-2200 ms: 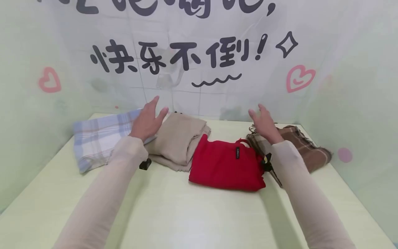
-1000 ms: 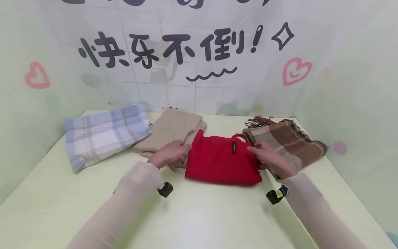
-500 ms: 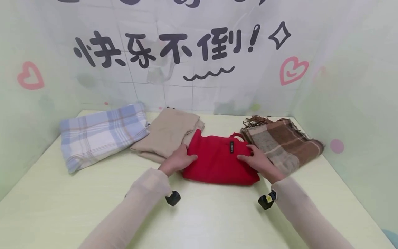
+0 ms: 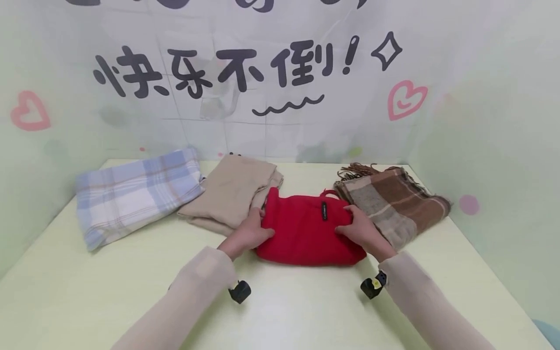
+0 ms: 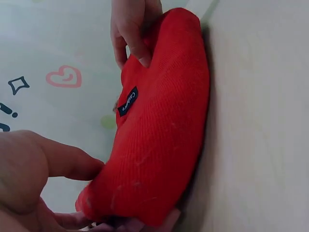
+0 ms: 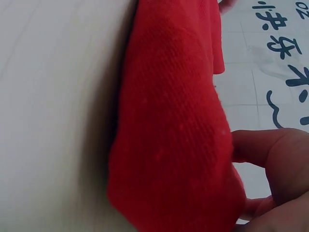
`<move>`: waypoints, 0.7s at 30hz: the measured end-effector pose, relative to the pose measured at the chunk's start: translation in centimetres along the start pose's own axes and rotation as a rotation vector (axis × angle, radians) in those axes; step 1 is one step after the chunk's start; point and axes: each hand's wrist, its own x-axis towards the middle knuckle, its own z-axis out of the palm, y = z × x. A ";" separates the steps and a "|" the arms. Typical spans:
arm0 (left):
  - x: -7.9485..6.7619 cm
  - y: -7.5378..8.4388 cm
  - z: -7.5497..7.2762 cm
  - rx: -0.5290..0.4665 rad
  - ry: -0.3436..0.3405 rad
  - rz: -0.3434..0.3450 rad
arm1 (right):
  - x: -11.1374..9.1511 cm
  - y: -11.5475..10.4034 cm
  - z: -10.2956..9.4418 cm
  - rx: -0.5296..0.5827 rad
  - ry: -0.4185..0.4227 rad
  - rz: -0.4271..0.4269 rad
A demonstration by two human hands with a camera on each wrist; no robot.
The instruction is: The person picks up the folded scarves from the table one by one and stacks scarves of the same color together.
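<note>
A folded red knit scarf [image 4: 302,233] with a small black label lies at the middle of the table. My left hand [image 4: 250,232] grips its left end, thumb on top and fingers curled under the edge, as the left wrist view shows. At the opposite end my right hand [image 4: 359,228] holds the scarf, thumb on the top face; its other fingers are partly hidden behind the cloth. In the right wrist view the ribbed red scarf [image 6: 174,125] fills the middle, bulging along its near edge.
Behind the left hand lies a folded beige cloth [image 4: 232,189], partly under or against the red scarf. Farther left is a blue-and-white plaid cloth [image 4: 140,192]. A brown plaid fringed scarf [image 4: 398,204] lies at the right. A printed sheet [image 4: 280,126] stands behind the pale table [image 4: 288,311].
Both hands came down from above the cloths to the red scarf's two ends and took hold of it. The scarf's near edge now looks rounder. The head view has shifted slightly.
</note>
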 end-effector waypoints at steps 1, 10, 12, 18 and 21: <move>-0.2 0.0 0.1 0.004 -0.006 0.001 | -0.2 0.0 -0.1 -0.005 -0.003 -0.002; -2.5 0.3 1.0 -0.115 -0.103 0.004 | -2.7 1.0 -0.7 -0.018 -0.008 -0.047; -2.9 0.2 1.4 -0.150 -0.122 0.009 | -3.3 1.3 -0.9 -0.027 -0.004 -0.056; -4.2 -0.1 2.2 -0.234 -0.191 -0.006 | -4.8 2.3 -1.3 -0.050 -0.002 -0.074; -4.8 0.1 2.6 -0.240 -0.214 0.007 | -5.5 2.7 -1.5 -0.036 -0.011 -0.069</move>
